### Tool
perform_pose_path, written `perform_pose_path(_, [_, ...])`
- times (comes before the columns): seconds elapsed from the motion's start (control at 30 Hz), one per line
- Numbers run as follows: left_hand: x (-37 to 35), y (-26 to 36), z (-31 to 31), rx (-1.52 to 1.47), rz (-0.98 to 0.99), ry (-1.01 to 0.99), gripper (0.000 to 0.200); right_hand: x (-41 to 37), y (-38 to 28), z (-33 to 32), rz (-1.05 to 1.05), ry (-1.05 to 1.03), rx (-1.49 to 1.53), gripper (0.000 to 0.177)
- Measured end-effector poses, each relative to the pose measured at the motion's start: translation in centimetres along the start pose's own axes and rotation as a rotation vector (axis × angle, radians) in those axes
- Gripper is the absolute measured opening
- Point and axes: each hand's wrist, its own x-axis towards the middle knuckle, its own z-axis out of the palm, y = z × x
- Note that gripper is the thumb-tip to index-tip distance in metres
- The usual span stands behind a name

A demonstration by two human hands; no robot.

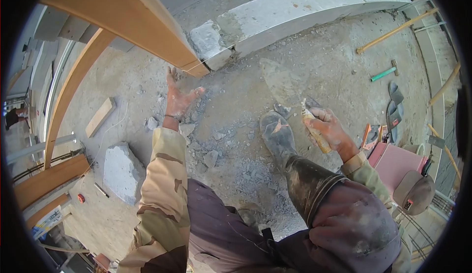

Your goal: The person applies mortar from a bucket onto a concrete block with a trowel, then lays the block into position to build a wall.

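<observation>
Dusty concrete floor (pixel 324 66), outdoor building site, rubble all over the middle. Far left: curved wooden frames (pixel 69 91) by the floor's left edge. Short plank (pixel 101 116) lies flat near them. Broken concrete chunk (pixel 123 172) sits below the plank, toward the lower left.

Left hand (pixel 179 98) is raised over the rubble, grip wide, fingers spread, holding nothing. It is just below the end of a slanted wooden beam (pixel 132 17); cannot tell if it touches. Loose stone chips (pixel 211 157) are scattered under and right of this hand.

Along the floor's top edge runs a low stone block wall (pixel 295 12), mortar at its joint.

Centre: dusty boot (pixel 278 135) planted on the rubble. Just right of it, right hand (pixel 329 130) has its grip closed round the wooden handle of a trowel (pixel 282 84). Blade points up-left, above the boot, over bare floor below the wall.

Right side: long wooden stick (pixel 396 29) and green-handled hammer (pixel 386 72) lie near the right edge. Lower right corner: pink board (pixel 398 162), tan cap (pixel 413 192) beside it.
</observation>
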Motion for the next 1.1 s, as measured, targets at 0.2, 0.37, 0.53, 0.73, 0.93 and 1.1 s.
perform_pose_path(0.2, [-2.8, -0.7, -4.3, 0.244, -0.035, -0.180, 0.161, 1.4, -1.3, 3.4, -0.331, -0.072, -0.621, 0.018])
perform_pose_path(0.37, [-4.5, 3.1, -6.2, 0.443, 0.154, -0.226, 0.165, 2.2, -4.6, 7.7, -0.111, -0.351, -0.564, 0.022])
perform_pose_path(0.53, [-5.7, 6.4, -8.2, 0.711, 0.285, -0.004, 0.170, 2.6, -4.1, 10.5, -0.088, -0.405, -0.632, 0.026])
perform_pose_path(0.73, [-6.8, 6.2, -9.0, 0.786, 0.285, 0.055, 0.172, 4.0, -1.2, 10.7, -0.213, -0.401, -0.745, 0.031])
perform_pose_path(0.93, [-7.1, 6.5, -8.6, 0.874, 0.317, -0.041, 0.175, 3.2, -2.5, 12.0, -0.003, -0.506, -0.676, 0.033])
perform_pose_path(1.1, [-7.0, 7.2, -7.8, 1.029, 0.331, -0.281, 0.173, 2.3, -3.6, 12.4, 0.163, -0.457, -0.711, 0.034])
